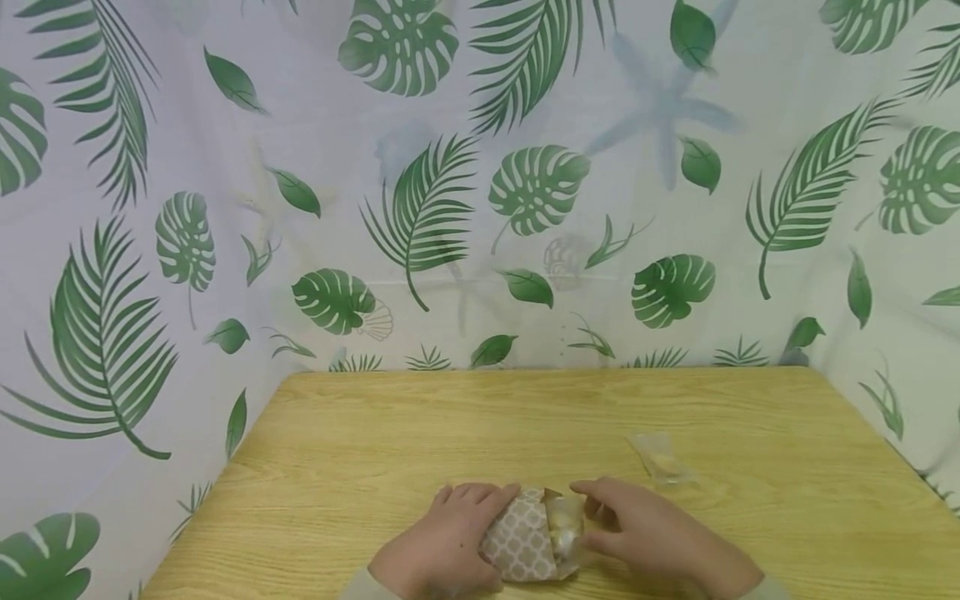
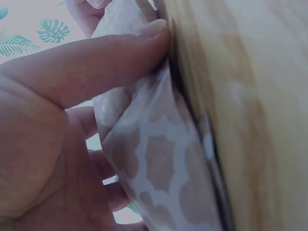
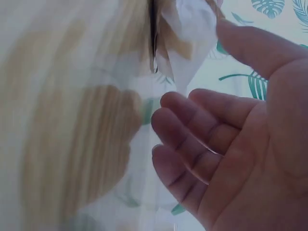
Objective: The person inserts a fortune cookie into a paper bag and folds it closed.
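A small tan-and-white patterned paper packet lies on the table between the hands. My left hand grips it from the left, thumb along the near side and fingers along the far side. In the left wrist view that thumb lies across the patterned packet. Out of its open right end shows a clear plastic bag with something pale inside. My right hand is beside that end, fingers loosely bent. Its thumb tip is at the plastic; whether it touches cannot be told.
Farther back on the right, a small clear sachet with yellowish contents lies on the wooden table. A white leaf-print curtain hangs behind the table and along both sides.
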Demonstrator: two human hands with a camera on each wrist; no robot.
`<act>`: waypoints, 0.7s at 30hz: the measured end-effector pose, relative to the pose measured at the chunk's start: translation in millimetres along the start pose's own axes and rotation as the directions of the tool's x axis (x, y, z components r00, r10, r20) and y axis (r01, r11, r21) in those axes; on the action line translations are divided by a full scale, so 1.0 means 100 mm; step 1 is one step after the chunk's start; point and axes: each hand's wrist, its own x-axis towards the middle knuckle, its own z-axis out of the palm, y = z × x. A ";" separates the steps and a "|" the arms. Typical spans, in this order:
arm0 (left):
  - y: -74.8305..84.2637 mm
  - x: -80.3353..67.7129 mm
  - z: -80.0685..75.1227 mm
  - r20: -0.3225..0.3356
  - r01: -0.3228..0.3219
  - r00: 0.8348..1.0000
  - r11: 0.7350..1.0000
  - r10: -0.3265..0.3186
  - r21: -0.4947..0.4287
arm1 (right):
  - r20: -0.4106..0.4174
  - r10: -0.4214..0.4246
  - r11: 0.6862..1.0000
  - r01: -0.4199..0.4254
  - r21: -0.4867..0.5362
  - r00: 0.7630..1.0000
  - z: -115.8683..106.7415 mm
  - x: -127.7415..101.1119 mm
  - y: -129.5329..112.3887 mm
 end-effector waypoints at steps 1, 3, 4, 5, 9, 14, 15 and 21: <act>0.00 0.00 0.00 0.002 0.000 1.000 1.000 0.000 0.000 | 0.002 -0.001 1.000 0.001 0.010 1.000 -0.02 0.00 0.01; 0.01 0.00 0.00 0.005 -0.001 1.000 1.000 0.001 -0.003 | -0.005 0.005 1.000 -0.005 0.010 1.000 -0.04 -0.01 0.03; 0.01 0.00 0.00 0.005 -0.006 1.000 1.000 0.006 -0.002 | -0.012 0.003 1.000 -0.002 0.007 1.000 -0.05 -0.01 0.03; 0.01 0.00 0.00 0.004 -0.008 1.000 1.000 0.008 -0.003 | -0.020 0.004 1.000 -0.004 -0.002 1.000 -0.05 -0.01 0.04; 0.01 0.00 0.00 0.004 -0.011 1.000 1.000 0.011 -0.013 | -0.030 -0.006 1.000 0.005 -0.022 1.000 -0.05 -0.01 0.04; 0.00 0.01 0.00 0.002 0.009 1.000 1.000 -0.009 -0.018 | 0.005 -0.003 1.000 0.003 -0.021 1.000 -0.01 0.01 0.01; 0.00 0.01 0.00 0.001 0.014 1.000 1.000 -0.014 -0.016 | 0.012 0.002 1.000 -0.002 -0.020 1.000 0.00 0.02 0.00; 0.00 0.01 0.01 -0.007 0.022 1.000 1.000 -0.022 -0.006 | 0.027 -0.004 1.000 0.004 -0.004 1.000 0.03 0.03 -0.06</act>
